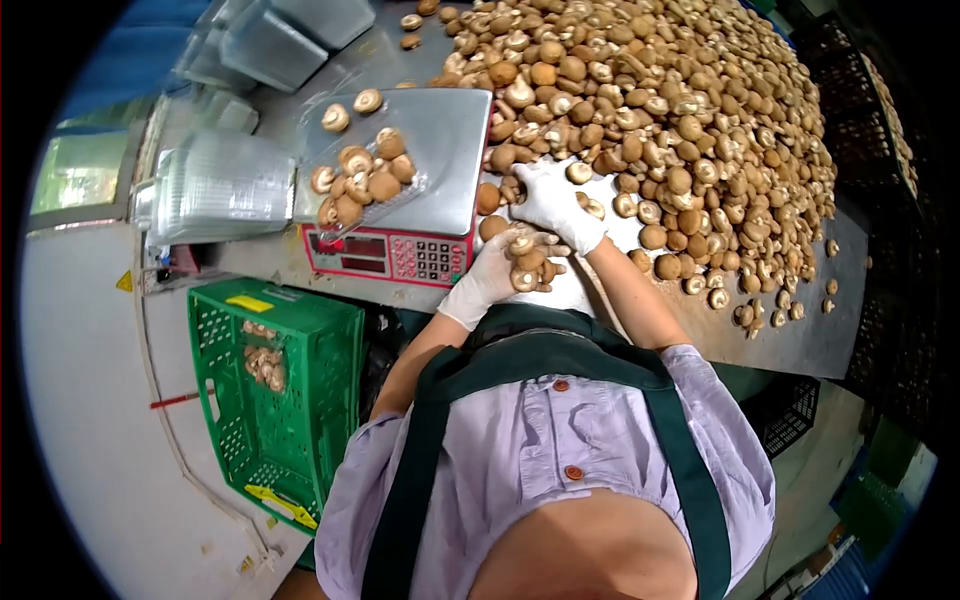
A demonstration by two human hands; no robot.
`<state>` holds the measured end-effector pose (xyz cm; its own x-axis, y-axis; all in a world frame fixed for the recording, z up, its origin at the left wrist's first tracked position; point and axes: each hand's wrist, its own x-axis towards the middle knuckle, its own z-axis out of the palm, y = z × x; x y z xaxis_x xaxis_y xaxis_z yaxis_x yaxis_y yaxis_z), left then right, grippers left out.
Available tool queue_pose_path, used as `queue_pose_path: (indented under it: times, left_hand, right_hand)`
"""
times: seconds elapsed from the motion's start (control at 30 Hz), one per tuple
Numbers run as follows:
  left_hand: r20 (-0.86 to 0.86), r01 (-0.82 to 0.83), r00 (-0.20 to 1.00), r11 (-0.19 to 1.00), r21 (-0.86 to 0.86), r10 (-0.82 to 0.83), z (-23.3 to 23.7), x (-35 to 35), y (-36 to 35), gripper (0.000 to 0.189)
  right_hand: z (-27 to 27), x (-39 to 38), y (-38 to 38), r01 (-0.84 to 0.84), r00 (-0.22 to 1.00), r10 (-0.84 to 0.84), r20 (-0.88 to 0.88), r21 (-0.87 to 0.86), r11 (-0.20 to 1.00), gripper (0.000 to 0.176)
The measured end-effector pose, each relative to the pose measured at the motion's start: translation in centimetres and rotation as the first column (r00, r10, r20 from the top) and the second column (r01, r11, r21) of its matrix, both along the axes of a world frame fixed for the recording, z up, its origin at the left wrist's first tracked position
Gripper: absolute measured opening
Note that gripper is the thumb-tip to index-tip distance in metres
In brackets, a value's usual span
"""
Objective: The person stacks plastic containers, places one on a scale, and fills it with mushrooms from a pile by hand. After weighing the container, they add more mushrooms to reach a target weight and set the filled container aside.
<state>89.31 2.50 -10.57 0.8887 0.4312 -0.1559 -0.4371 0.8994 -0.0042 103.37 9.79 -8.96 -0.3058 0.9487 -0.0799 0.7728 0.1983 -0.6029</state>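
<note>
My left hand (490, 272), in a white glove, is cupped palm up near the table's front edge. Several brown mushrooms (530, 262) lie in its curled fingers. Just beyond it, my right hand (558, 203), also gloved in white, reaches palm down at the near edge of a large mushroom pile (660, 110). Its thumb and fingers close around a mushroom (511, 190). To the left, a scale (440, 130) with a red keypad panel carries a clear plastic tray (415, 188) filled with several mushrooms, while two loose mushrooms (352, 108) rest on the plate above it.
Stacked clear plastic trays (225, 185) stand left of the scale, with more clear containers (275, 45) behind. Below the table on the left is a green crate (285, 370) holding a packed tray of mushrooms (264, 365). Dark crates (850, 110) line the right side.
</note>
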Motion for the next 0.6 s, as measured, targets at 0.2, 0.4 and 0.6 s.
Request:
queue_pose_path:
  times: [0.2,0.4,0.6]
  left_hand:
    - [-0.244,-0.041,0.969,0.999,0.033,0.048,1.1,0.2,-0.1,0.055]
    - [-0.07,-0.006,0.998,1.0,-0.01,0.005,-0.8,-0.3,0.3,0.058]
    - [-0.142,-0.068,0.986,0.984,0.163,0.092,-0.2,-0.4,0.2,0.059]
  right_hand:
    - [-0.4,1.3,-0.7,0.012,0.997,0.0,-0.082,0.149,0.989,0.048]
    - [0.3,0.3,-0.4,-0.053,0.998,0.055,-0.035,0.064,0.997,0.043]
    - [2.1,1.8,-0.5,0.036,0.989,-0.044,-0.138,-0.059,0.998,0.041]
